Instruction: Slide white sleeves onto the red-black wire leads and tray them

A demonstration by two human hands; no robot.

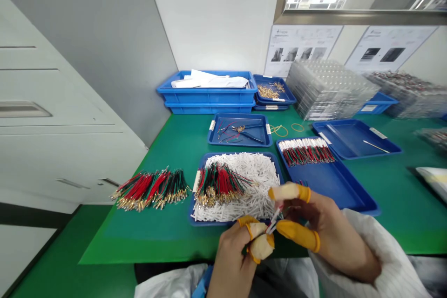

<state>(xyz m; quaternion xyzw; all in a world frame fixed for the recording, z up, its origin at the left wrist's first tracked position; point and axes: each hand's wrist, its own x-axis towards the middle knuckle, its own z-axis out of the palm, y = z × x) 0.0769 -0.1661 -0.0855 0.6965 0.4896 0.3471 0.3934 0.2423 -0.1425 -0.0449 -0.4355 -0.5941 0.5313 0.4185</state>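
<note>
My left hand [235,260] and my right hand [323,223] meet low in the view, their fingertips covered in yellow finger cots. Between them, both pinch a thin wire with a white sleeve [274,221]. Its far end is hidden by my fingers. Just beyond my hands, a blue tray [237,153] holds a heap of white sleeves [256,186] with a bunch of red, green and black wires [218,185] on top. A bundle of gold-tipped wires [150,189] lies on the green bench mat [115,242] to the left. Sleeved wires [306,151] lie in a blue tray [335,191] on the right.
Farther back stand a blue tray of pliers and wires [240,115], stacked blue crates [206,95], a tray of gold terminals [268,91], and stacks of clear plastic trays [326,88]. A white cabinet [59,121] stands left of the bench.
</note>
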